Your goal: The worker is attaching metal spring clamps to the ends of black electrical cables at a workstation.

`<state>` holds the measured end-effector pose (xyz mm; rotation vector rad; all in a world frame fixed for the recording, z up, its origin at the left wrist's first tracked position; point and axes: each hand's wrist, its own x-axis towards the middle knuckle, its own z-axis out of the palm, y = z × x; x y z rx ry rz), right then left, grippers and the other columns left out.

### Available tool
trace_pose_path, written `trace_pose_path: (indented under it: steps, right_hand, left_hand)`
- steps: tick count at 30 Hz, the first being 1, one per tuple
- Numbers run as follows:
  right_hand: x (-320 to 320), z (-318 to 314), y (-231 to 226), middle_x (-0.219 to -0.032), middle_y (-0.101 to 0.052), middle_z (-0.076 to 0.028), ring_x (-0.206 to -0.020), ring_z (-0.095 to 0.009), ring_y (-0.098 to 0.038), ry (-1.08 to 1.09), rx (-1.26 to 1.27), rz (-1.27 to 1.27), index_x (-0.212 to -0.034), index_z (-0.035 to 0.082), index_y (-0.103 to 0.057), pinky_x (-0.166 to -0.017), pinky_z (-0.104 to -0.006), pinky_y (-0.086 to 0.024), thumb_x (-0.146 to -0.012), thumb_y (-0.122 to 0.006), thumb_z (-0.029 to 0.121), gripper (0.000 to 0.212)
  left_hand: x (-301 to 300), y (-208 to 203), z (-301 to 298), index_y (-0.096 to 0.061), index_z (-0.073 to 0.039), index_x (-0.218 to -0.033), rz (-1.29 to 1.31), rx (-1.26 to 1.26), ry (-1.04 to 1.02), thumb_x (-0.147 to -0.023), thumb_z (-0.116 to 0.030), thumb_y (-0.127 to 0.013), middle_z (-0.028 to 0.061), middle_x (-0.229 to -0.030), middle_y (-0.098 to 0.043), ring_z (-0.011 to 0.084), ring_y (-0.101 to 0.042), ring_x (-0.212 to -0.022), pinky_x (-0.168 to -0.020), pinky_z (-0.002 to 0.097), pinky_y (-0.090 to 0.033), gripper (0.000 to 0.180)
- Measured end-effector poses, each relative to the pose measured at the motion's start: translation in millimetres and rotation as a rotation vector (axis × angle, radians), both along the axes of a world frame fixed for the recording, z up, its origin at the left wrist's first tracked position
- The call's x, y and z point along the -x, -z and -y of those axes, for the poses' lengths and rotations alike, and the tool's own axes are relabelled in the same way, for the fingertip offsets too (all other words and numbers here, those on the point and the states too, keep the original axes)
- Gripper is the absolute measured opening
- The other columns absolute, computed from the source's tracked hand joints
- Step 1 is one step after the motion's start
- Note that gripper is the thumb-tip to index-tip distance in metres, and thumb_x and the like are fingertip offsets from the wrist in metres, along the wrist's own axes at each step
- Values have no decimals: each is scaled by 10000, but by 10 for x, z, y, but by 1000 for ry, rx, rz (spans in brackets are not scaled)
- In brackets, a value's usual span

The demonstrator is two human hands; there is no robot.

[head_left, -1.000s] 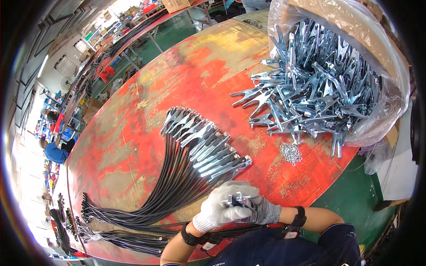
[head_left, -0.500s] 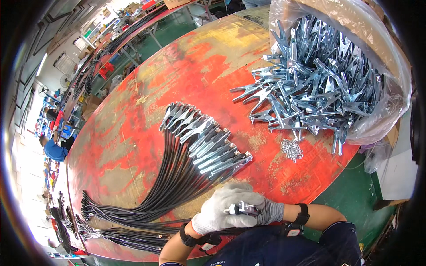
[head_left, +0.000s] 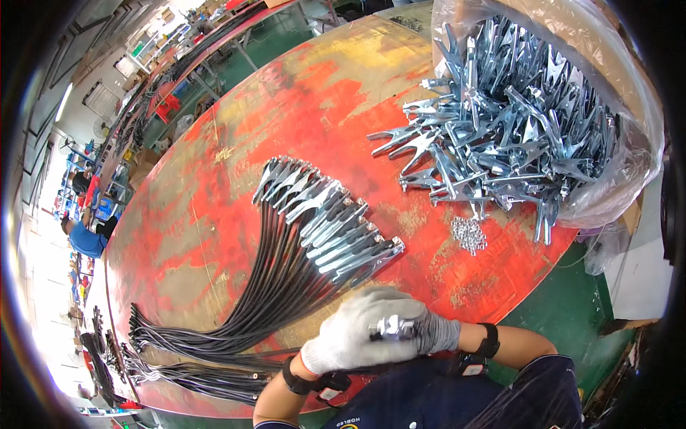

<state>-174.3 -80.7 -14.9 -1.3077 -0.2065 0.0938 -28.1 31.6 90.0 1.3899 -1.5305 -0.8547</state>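
Note:
Close in front of my body, my left hand (head_left: 349,334) in a white glove and my right hand (head_left: 436,333) in a grey glove meet, fingers closed. Between them is a metal spring clamp (head_left: 393,327); only its shiny end with the bolt shows, and the gloves cover the rest. A black cable runs from under my hands to the left. Just beyond them, a fanned row of clamps (head_left: 332,236) lies on the table, each joined to a black cable (head_left: 250,304). Beyond my right hand sits a small heap of metal nuts (head_left: 469,236).
A carton lined with clear plastic (head_left: 632,154) spills a large pile of loose metal clamps (head_left: 500,136) onto the worn red table (head_left: 421,268) at the far right. More cables (head_left: 193,379) lie at the near left. Another person (head_left: 87,239) is far off to the left.
The clamp end between my gloves has turned a little, and its bolt no longer sticks out as far to the left. My fingers have shifted slightly around it.

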Motion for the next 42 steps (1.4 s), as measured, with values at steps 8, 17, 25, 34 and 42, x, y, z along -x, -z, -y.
trace_pose_path:
  steps: [8,17,25,34,42]
  right_hand:
    - [-89,605,-851,-1138,-587,-104,-1047,-248,-595,527,698,-1,-1222,109,-572,-779,-370,-532,-812,-751,342,505]
    - [961,1192,398,-903,-600,-37,-749,-117,-560,1285,-271,-211,-1032,70,-581,-674,-260,-476,-958,-571,198,148]
    - [1357,1691,718,-950,-579,-28,-823,-115,-555,1202,140,-242,-1394,58,-435,-717,-280,-491,-970,-588,246,488]
    - [810,899,-438,-995,-707,-105,-931,-177,-673,695,-96,-275,-1006,4,-640,-761,-303,-568,-767,-797,67,293]
    - [753,857,-633,-1115,-700,-91,-1041,-217,-676,401,370,-176,-1061,101,-704,-902,-333,-537,-799,-771,62,274]
  left_hand:
    - [-71,24,-107,-628,-123,-1164,398,-211,-360,-838,-316,-715,114,-960,-695,308,-669,-893,-763,402,-521,389]
    - [49,412,-346,-590,-104,-1127,553,-288,-465,-823,-358,-693,131,-931,-650,305,-639,-905,-790,422,-494,409]
    - [407,982,-444,-603,-108,-1088,783,-540,-267,-857,-208,-578,84,-1025,-626,263,-618,-972,-811,368,-515,252]
    - [181,568,-690,-635,-84,-1127,198,-366,-674,-922,-193,-591,158,-985,-685,337,-669,-917,-780,397,-525,236]
    - [124,445,-738,-654,-65,-1094,56,-464,-443,-880,-133,-609,138,-916,-691,312,-675,-847,-742,373,-527,228]
